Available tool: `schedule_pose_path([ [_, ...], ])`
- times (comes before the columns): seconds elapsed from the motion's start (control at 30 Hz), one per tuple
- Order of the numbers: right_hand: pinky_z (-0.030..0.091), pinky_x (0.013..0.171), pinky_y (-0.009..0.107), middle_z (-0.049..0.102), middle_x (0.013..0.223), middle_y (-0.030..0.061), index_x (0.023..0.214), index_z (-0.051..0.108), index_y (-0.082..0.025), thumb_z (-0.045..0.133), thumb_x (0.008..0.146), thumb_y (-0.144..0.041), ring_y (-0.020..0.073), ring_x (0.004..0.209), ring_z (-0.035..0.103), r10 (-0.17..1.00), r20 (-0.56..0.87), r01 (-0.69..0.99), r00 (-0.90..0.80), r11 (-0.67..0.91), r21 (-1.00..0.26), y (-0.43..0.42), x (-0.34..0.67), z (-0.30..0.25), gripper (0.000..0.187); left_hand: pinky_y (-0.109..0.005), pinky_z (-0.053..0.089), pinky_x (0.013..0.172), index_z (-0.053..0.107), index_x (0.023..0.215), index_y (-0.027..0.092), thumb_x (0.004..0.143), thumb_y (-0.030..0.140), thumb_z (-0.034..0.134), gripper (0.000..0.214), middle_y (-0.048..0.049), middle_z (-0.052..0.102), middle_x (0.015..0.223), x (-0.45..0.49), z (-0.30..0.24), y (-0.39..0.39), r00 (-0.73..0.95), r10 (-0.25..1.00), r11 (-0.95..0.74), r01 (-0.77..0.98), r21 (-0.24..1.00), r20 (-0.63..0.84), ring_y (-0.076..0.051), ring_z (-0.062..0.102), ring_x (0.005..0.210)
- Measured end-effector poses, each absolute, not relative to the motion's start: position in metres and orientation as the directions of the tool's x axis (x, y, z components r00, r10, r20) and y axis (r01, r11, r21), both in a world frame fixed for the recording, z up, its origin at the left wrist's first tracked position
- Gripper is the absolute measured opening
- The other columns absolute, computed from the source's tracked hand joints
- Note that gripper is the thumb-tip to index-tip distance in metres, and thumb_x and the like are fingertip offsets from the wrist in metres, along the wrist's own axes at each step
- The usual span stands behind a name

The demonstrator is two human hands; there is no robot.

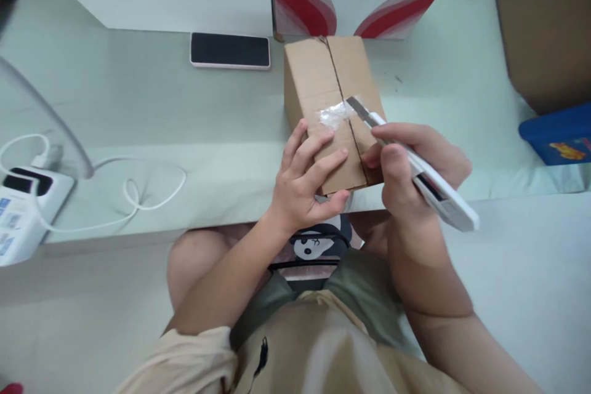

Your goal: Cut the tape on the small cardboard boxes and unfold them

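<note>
One blade set to one strip of clear tape

At far left stands one white device with a dark screen; next comes one dark-faced slab. One left hand, fingers spread wide, rests on the near left part of one brown carton, pressing rather than gripping. The carton sits by the near edge of the table, in front of the person. Across its single lengthwise seam lies the tape, blade tip touching or just above; I cannot tell which. The step in hand looks like cutting there; a further stroke would call for a steady carton and a shallow tip. Behind stands one red-and-white printed box. One right hand is closed round one white utility knife. Furthest right lies one blue object.
</note>
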State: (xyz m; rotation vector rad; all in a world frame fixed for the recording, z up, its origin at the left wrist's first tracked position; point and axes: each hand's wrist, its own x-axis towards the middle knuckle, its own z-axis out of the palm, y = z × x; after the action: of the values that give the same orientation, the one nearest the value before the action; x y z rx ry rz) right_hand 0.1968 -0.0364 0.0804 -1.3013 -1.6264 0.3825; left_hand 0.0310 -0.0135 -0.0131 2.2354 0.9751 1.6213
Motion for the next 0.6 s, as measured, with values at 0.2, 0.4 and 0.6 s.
schedule_pose_path([
  [0.2,0.062,0.075,0.032,0.08,0.099,-0.0006,0.112,0.072,-0.03,0.055,0.097,-0.028,0.0155,0.078,0.075,0.859,0.511,0.723,0.034,0.332,-0.606,-0.037,0.185,0.086,0.023,-0.063,0.032,0.128,0.05,0.147,0.039,0.093,0.061,0.054,0.058,-0.0059,0.061,0.143,0.033,-0.011,-0.014,0.167,0.604,-0.776,0.348,0.527,0.779,-0.033,0.058,0.138],
  [0.4,0.066,0.084,0.037,0.081,0.106,-0.0014,0.112,0.073,-0.033,0.051,0.099,-0.033,0.0197,0.089,0.078,0.899,0.434,0.728,0.06,0.258,-0.635,-0.04,0.182,0.092,0.025,-0.064,0.033,0.127,0.051,0.143,0.041,0.093,0.063,0.053,0.056,-0.0047,0.062,0.142,0.032,-0.01,-0.015,0.182,0.639,-0.749,0.37,0.55,0.748,-0.033,0.056,0.141],
  [0.6,0.064,0.084,0.04,0.08,0.106,0.0007,0.112,0.073,-0.035,0.048,0.102,-0.04,0.0216,0.091,0.077,0.898,0.433,0.729,0.073,0.248,-0.638,-0.037,0.181,0.087,0.028,-0.065,0.033,0.127,0.053,0.141,0.04,0.092,0.064,0.053,0.054,-0.0048,0.063,0.141,0.032,-0.01,-0.016,0.167,0.648,-0.738,0.376,0.56,0.743,-0.034,0.056,0.141],
])
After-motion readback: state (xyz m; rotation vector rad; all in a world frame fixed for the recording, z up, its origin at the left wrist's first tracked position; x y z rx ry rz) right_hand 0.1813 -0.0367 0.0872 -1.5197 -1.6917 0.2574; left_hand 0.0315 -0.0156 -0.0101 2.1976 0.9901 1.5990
